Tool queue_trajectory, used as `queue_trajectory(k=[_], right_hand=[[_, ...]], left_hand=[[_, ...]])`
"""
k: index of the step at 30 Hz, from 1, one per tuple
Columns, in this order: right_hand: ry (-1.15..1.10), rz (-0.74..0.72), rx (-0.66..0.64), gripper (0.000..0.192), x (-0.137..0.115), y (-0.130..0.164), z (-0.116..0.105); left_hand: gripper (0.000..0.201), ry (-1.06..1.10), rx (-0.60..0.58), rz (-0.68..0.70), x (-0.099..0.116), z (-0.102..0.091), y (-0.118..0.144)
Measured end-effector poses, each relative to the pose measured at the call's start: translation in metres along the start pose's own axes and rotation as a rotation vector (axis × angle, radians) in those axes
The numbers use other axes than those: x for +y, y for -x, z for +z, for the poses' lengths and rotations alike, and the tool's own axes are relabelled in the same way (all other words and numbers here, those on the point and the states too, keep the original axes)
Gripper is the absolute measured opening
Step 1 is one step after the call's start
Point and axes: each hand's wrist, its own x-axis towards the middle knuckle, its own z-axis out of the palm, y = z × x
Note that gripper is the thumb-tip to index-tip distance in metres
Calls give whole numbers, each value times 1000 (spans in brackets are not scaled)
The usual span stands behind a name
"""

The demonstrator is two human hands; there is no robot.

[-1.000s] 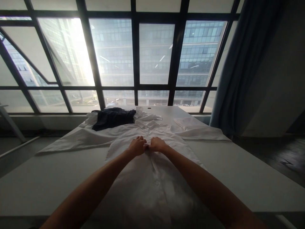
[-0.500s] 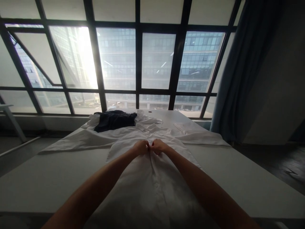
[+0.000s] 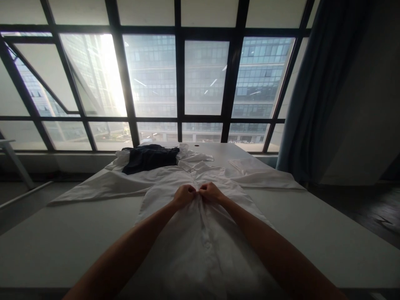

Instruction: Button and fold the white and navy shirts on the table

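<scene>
A white button-up shirt (image 3: pixel 200 246) lies flat on a white table (image 3: pixel 328 237), collar away from me and sleeves spread to both sides. My left hand (image 3: pixel 184 195) and my right hand (image 3: pixel 211 192) meet at the shirt's front placket, just below the collar. Both pinch the fabric edges there, knuckles almost touching. Whether a button sits between my fingertips is hidden.
A dark navy garment (image 3: pixel 149 157) lies on more white cloth at the table's far left. A folded white piece (image 3: pixel 246 164) rests far right. Behind the table stands a large black-framed window (image 3: pixel 178 83); a grey curtain (image 3: pixel 315 91) hangs at the right.
Both hands stayed together at the placket, shifting slightly toward the collar. The camera tilted a little; the shirt has not moved.
</scene>
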Motion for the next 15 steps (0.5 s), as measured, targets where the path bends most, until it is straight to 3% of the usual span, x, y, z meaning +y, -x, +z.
queue_trajectory(k=[4,8,15], right_hand=[[-207,-39,1,10,8,2,0],[-267,-139,89,9,10,2,2],[-69,-233,104,13,14,4,4]], left_hand=[[19,123,-7,-4,2,-2,6],[15,195,-28,-71,4,-1,5],[11,283,-59,-138,10,-1,6]])
